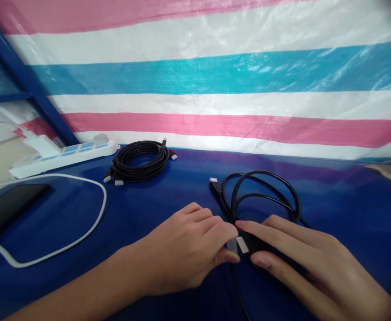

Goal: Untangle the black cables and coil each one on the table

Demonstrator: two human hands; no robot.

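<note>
A loosely coiled black cable [265,196] lies on the blue table [168,209] in front of me. My left hand [185,249] pinches one of its silver-tipped plugs [231,245] between thumb and forefinger. My right hand [302,258] lies over the cable's near side, fingers closed round a second black plug [249,244] with a silver tip, facing the first. The two plug tips sit side by side and nearly touch. A third plug end [214,183] of the same cable rests free at the coil's far left.
A tighter coil of black cables [138,161] lies at the back left, next to a white power strip [61,156]. A white cord [81,232] loops across the left side past a black phone [8,205]. A striped tarp [215,80] hangs behind.
</note>
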